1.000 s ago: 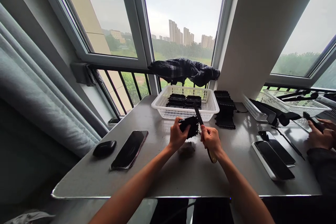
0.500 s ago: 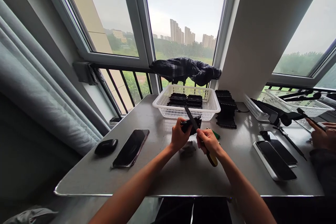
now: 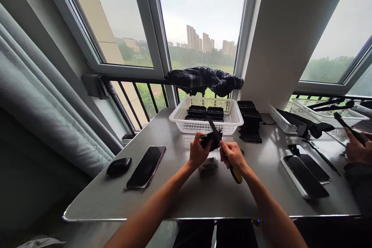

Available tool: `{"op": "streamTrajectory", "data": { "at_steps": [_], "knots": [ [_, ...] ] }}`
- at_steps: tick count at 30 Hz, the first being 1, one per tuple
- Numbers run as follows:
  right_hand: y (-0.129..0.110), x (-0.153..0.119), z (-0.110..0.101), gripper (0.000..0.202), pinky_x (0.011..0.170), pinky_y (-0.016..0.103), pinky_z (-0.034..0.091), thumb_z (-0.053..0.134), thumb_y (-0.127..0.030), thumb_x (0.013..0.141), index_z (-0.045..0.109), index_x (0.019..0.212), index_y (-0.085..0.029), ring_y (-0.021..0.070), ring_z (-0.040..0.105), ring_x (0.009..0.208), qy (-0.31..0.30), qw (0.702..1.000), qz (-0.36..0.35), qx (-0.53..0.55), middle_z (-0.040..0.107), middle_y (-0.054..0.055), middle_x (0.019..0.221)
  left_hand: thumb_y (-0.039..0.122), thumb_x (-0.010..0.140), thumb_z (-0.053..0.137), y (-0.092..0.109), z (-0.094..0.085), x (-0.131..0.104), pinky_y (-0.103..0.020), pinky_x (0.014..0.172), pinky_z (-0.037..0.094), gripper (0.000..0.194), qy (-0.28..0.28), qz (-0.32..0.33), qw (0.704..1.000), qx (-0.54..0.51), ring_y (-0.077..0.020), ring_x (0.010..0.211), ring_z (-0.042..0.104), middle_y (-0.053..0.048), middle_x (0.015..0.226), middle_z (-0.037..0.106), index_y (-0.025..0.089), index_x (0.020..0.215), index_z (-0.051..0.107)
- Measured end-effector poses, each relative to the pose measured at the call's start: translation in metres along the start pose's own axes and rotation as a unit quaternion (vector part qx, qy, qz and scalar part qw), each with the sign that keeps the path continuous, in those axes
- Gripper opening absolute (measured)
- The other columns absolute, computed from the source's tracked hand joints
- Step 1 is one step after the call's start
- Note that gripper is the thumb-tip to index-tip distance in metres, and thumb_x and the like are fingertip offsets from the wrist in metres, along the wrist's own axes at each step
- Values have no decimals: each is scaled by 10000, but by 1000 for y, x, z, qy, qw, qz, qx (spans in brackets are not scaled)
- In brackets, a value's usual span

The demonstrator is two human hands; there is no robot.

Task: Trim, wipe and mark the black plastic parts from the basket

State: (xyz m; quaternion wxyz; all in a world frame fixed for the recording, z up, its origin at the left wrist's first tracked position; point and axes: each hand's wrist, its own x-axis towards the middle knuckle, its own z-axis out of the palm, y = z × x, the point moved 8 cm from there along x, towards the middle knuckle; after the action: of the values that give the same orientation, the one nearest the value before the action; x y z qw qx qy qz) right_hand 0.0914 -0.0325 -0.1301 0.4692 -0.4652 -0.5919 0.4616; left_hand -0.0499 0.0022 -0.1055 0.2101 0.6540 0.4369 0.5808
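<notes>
Grey light through the window (image 3: 203, 4), a checked cloth (image 3: 203, 79) on the rail, and here's the grey table (image 3: 95, 197) below. Centre stage, the left hand (image 3: 198, 151) grips a black part (image 3: 215, 144) above the tabletop, just in front of the white basket (image 3: 180, 124). The right hand (image 3: 232, 155) is clenched around a tool (image 3: 213, 127), its dark blade slanting up across the part; whether they touch is hard to tell from here. More black pieces (image 3: 215, 113) sit in the basket, others in a pile (image 3: 250, 122) just beside it. Below the hands, a dark lump (image 3: 208, 166). Over on the left, a phone (image 3: 147, 166); on the far right, another person's hand (image 3: 356, 149).
</notes>
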Motion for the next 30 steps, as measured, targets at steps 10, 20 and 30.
{"op": "streamTrajectory", "data": {
  "at_steps": [10,20,30],
  "knots": [
    [-22,-7,-45,429,573,263,404,534,-556,861,666,741,-166,159,557,601,241,945,-110,-194,645,33,661,284,698,710,-11,-9,9,-256,608,510,477,49,-84,988,-120,-150,650,634,18,775,639,222,1105,468],
    [8,9,-27,409,510,259,412,715,-537,692,700,843,-157,151,550,534,147,985,-33,-84,652,21,646,266,620,760,-56,9,3,-317,644,563,573,86,-294,885,-351,-168,730,666,-11,910,641,243,1096,442],
    [6,6,-26,386,279,209,244,700,-535,696,587,767,-173,60,296,284,120,988,10,96,379,-106,394,159,568,807,-56,32,-2,-300,646,572,645,-39,-364,816,-447,-171,756,684,-40,975,694,232,1145,527]
  ]
}}
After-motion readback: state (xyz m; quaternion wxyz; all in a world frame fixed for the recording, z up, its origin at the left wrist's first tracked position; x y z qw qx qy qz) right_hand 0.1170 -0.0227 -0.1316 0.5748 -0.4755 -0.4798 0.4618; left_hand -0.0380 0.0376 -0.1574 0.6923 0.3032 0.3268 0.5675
